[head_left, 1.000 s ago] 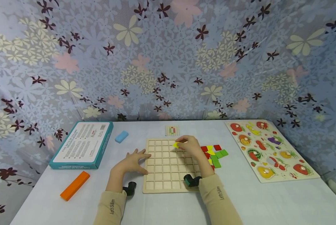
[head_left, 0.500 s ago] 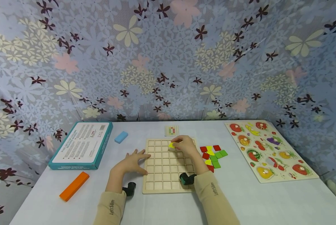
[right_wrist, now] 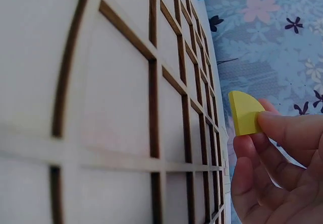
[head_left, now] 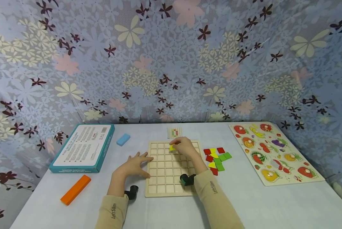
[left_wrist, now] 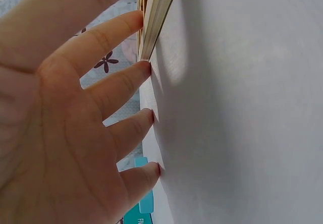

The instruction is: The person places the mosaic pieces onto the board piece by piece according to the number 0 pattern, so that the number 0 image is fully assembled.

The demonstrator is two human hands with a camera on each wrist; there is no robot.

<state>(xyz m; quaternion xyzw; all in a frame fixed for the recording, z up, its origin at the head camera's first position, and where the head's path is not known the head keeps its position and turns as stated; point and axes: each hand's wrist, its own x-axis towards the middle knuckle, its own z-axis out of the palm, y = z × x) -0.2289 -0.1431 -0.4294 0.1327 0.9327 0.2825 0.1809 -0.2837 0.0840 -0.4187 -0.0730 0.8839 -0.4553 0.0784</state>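
My right hand [head_left: 185,148] pinches a yellow quarter-circle tile [right_wrist: 245,114] between thumb and fingers, over the far rows of a wooden grid board [head_left: 161,173]. In the right wrist view the tile's curved edge points up and away from the board. My left hand [head_left: 134,166] lies with fingers spread at the board's left edge; its thumb and index fingertip touch that edge, and the other fingertips [left_wrist: 146,115] rest on the white table. The grid's visible cells hold no tiles. Behind the board lies a small pattern card [head_left: 174,133] with coloured squares.
Red, yellow and green tiles [head_left: 217,160] lie loosely right of the board. Farther right is a fruit puzzle board [head_left: 274,152]. At left are a teal and white box [head_left: 83,146], an orange bar [head_left: 75,190] and a blue block [head_left: 123,139]. A patterned cloth hangs behind.
My right hand has moved left along the far rows of the board, carrying the yellow tile. The left hand stays at the board's left edge.
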